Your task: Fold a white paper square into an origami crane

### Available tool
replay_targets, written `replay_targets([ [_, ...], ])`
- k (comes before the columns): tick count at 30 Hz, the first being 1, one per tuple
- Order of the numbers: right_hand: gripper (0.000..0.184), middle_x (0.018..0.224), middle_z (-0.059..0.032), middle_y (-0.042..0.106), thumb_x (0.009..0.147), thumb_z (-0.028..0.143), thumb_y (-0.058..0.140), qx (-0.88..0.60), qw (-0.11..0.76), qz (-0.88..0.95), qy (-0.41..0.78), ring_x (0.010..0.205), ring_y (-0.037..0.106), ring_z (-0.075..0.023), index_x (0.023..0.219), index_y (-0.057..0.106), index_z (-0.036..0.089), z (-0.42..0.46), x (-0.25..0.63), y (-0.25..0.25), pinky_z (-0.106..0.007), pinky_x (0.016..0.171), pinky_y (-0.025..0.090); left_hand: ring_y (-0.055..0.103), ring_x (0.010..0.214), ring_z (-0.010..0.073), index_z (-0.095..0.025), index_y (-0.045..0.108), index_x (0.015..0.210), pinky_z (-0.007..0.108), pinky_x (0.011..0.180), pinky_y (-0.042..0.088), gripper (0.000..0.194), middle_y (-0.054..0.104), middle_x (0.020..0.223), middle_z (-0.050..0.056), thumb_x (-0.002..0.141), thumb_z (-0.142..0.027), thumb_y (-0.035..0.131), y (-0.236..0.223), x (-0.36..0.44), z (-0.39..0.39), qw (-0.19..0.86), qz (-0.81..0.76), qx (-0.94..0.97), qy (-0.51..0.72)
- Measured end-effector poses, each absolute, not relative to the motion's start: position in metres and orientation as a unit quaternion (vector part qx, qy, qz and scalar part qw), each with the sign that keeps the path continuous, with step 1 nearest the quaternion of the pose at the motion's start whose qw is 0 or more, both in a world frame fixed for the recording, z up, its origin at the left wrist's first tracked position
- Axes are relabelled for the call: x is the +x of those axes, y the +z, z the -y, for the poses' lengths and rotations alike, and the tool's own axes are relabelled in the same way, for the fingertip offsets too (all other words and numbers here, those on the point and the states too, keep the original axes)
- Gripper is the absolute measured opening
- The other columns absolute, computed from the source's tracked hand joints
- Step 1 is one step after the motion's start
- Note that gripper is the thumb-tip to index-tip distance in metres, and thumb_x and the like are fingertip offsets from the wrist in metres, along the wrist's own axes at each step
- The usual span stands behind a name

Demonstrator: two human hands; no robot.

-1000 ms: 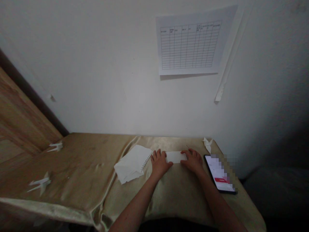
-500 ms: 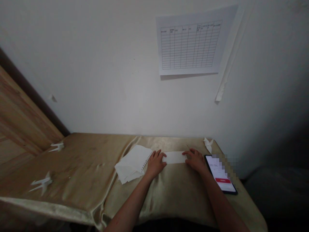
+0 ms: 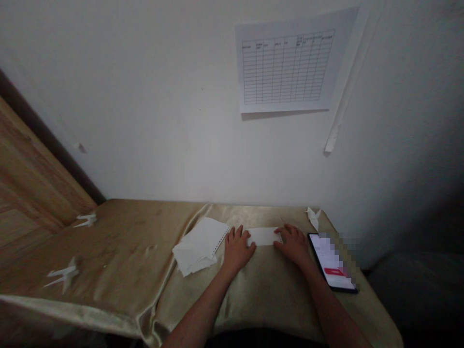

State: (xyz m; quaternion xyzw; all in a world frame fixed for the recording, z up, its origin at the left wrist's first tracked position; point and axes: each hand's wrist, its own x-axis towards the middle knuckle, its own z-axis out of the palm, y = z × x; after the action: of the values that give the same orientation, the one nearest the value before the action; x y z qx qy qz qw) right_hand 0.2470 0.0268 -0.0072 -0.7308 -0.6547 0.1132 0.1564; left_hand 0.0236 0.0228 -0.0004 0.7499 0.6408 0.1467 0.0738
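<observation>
A folded sheet of white paper (image 3: 264, 237) lies flat on the cloth in front of me, its long side running left to right. My left hand (image 3: 238, 247) has the left end between thumb and index finger, the other fingers spread beside it. At the right end, my right hand (image 3: 293, 242) holds the paper the same way, and a few binder holes show near its fingertips. Left of my left hand lies a pile of loose white paper (image 3: 199, 244), the top sheet with a row of holes along its right edge.
A phone (image 3: 334, 270) with a lit screen lies right of my right arm. Folded paper figures stand behind the phone (image 3: 313, 218) and at the table's left (image 3: 86, 220), (image 3: 65, 274). A gold satin cloth (image 3: 123, 251) covers the table. A printed chart (image 3: 284, 67) hangs on the wall.
My left hand has shifted slightly right and its thumb has come further in along the paper's near edge. My right thumb has also moved inward a little. The paper stays in place.
</observation>
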Motion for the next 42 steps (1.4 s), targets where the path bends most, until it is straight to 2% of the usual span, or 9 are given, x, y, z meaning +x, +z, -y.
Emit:
replay_targets([
  [6,0.056,0.147,-0.0099,0.044,0.074,0.054,0.068,-0.740,0.164,0.646,0.085,0.141,0.031,-0.0350,0.125,0.060,0.031,-0.023,0.231,-0.007,-0.055,0.114,0.020,0.026,0.147,0.0416,-0.024,0.058,0.129,0.057,0.120,0.017,0.060,0.042,0.156,0.011,0.081,-0.059,0.059,0.000,0.040,-0.022,0.053,-0.667,0.732,0.127],
  [11,0.063,0.146,-0.0117,0.043,0.071,0.063,0.068,-0.747,0.163,0.639,0.083,0.140,0.030,-0.0365,0.123,0.060,0.028,-0.026,0.228,-0.010,-0.058,0.113,0.018,0.020,0.148,0.0470,-0.016,0.048,0.142,0.062,0.120,0.013,0.083,0.038,0.157,0.018,0.078,-0.068,0.056,-0.005,0.052,-0.024,0.053,-0.682,0.718,0.131],
  [14,0.067,0.147,-0.0134,0.042,0.071,0.065,0.068,-0.749,0.160,0.638,0.081,0.140,0.030,-0.0374,0.125,0.058,0.027,-0.027,0.226,-0.010,-0.059,0.113,0.018,0.017,0.149,0.0479,-0.011,0.045,0.144,0.063,0.120,0.010,0.086,0.035,0.158,0.021,0.079,-0.067,0.055,-0.006,0.055,-0.025,0.059,-0.685,0.714,0.132],
  [18,0.067,0.148,-0.0131,0.041,0.070,0.060,0.070,-0.753,0.156,0.632,0.092,0.140,0.029,-0.0373,0.126,0.057,0.026,-0.028,0.225,-0.008,-0.059,0.113,0.017,0.017,0.149,0.0477,-0.014,0.047,0.143,0.064,0.120,0.010,0.082,0.034,0.159,0.020,0.078,-0.065,0.057,-0.004,0.055,-0.025,0.067,-0.686,0.713,0.127],
  [23,0.062,0.148,-0.0093,0.042,0.072,0.051,0.068,-0.748,0.159,0.634,0.115,0.140,0.031,-0.0339,0.129,0.058,0.030,-0.027,0.233,-0.002,-0.053,0.114,0.020,0.017,0.150,0.0459,-0.017,0.048,0.141,0.062,0.120,0.011,0.075,0.035,0.159,0.018,0.079,-0.057,0.060,-0.002,0.051,-0.025,0.078,-0.683,0.716,0.122],
  [30,0.060,0.150,-0.0059,0.041,0.075,0.039,0.066,-0.744,0.125,0.640,0.146,0.139,0.035,-0.0344,0.133,0.057,0.036,-0.031,0.248,0.004,-0.052,0.112,0.025,0.021,0.150,0.0385,-0.023,0.053,0.134,0.055,0.123,0.014,0.055,0.037,0.158,0.010,0.083,-0.043,0.061,-0.003,0.036,-0.027,0.104,-0.666,0.727,0.128],
  [42,0.057,0.150,0.0001,0.044,0.074,0.024,0.063,-0.727,0.135,0.645,0.192,0.137,0.040,-0.0322,0.127,0.063,0.042,-0.040,0.271,0.001,-0.050,0.108,0.033,0.025,0.150,0.0322,-0.022,0.057,0.129,0.050,0.123,0.019,0.046,0.039,0.158,0.010,0.083,-0.019,0.060,-0.002,0.008,-0.034,0.147,-0.604,0.771,0.141],
])
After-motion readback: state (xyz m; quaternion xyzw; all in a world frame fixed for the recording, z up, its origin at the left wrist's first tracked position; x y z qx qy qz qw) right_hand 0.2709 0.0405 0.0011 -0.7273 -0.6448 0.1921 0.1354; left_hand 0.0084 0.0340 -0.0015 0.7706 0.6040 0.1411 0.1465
